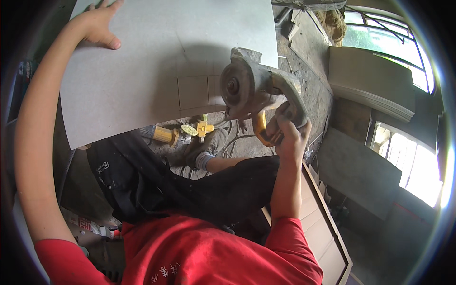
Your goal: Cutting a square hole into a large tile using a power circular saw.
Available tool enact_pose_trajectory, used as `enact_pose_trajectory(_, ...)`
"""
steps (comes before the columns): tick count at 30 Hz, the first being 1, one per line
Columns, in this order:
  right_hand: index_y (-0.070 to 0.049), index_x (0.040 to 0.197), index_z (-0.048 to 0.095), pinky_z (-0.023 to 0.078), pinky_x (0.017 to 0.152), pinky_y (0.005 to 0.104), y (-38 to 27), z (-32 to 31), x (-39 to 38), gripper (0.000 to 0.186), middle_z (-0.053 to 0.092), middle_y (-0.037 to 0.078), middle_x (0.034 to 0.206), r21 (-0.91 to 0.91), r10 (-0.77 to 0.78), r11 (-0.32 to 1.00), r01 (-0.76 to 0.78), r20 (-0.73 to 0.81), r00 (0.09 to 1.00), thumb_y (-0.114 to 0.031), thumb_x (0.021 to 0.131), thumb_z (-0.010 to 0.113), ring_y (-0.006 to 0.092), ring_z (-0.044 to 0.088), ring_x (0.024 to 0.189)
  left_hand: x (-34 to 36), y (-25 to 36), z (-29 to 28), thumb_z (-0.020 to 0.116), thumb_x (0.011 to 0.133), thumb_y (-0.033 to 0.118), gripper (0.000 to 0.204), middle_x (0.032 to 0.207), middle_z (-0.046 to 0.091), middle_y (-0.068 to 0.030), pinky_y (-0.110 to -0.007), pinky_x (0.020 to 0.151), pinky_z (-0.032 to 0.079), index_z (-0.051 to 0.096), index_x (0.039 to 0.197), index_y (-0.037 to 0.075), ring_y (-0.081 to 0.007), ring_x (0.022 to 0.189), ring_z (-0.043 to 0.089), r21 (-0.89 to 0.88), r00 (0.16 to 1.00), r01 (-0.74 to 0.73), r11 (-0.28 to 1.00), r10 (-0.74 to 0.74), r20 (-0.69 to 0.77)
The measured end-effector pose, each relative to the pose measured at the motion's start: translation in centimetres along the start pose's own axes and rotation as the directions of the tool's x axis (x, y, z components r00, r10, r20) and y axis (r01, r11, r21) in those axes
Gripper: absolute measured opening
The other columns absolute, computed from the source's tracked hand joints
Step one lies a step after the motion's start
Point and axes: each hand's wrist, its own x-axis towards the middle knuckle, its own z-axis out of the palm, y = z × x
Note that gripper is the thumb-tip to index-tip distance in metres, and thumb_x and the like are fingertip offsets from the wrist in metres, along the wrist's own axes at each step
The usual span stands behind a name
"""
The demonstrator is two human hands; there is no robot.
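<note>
A large pale grey tile or board (133, 61) spreads out before me, with thin straight lines marking a box near its near edge. My left hand (99, 27) rests on its far left part, fingers spread. In my right hand (290, 130) is a dusty handheld circular cutter (254, 83), gripped by its rear handle. The cutter stands over the right side of the board, beside the lined box. Its blade is hidden, so I cannot tell whether it touches the surface.
Below the board's near edge, a yellow power tool (166, 136) lies by my shoe (216, 142), among cables (235, 142). Stacked large panels (368, 78) and a leaning grey sheet (356, 166) stand at the right. A framed panel (323, 228) is beside my right arm.
</note>
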Motion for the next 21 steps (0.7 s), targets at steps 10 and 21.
enact_pose_trajectory(10, 0.008, 0.101, 0.062, 0.045, 0.051, 0.0275, -0.2, 0.6, -0.4, 0.021, 0.058, 0.006, 0.075, -0.015, 0.036, 0.999, -0.036, 0.035, 0.999, 0.004, 0.083, 0.054, 0.0126, 0.056, 0.055, 1.2, -1.3, 1.5, 0.094, 0.058, 0.024, 0.136, 0.172, 0.011, -0.0169, -0.058, 0.122, 0.032, 0.011, 0.166, 0.03, -0.0538, 0.152, 0.017, -0.007, 1.0, -0.002, 1.0, 0.002, -0.001)
enact_pose_trajectory(21, 0.006, 0.096, 0.061, 0.045, 0.051, 0.0274, -0.2, 0.7, -0.3, 0.015, 0.059, 0.006, 0.074, -0.005, 0.027, 1.0, -0.027, 0.054, 0.998, 0.004, 0.083, 0.054, 0.0126, 0.056, 0.056, -1.5, 1.4, -2.9, 0.091, 0.066, 0.042, 0.131, 0.171, 0.007, -0.0214, -0.055, 0.123, 0.029, 0.008, 0.166, 0.017, -0.0484, 0.154, 0.015, 0.027, 0.99, 0.04, 0.999, -0.043, 0.134)
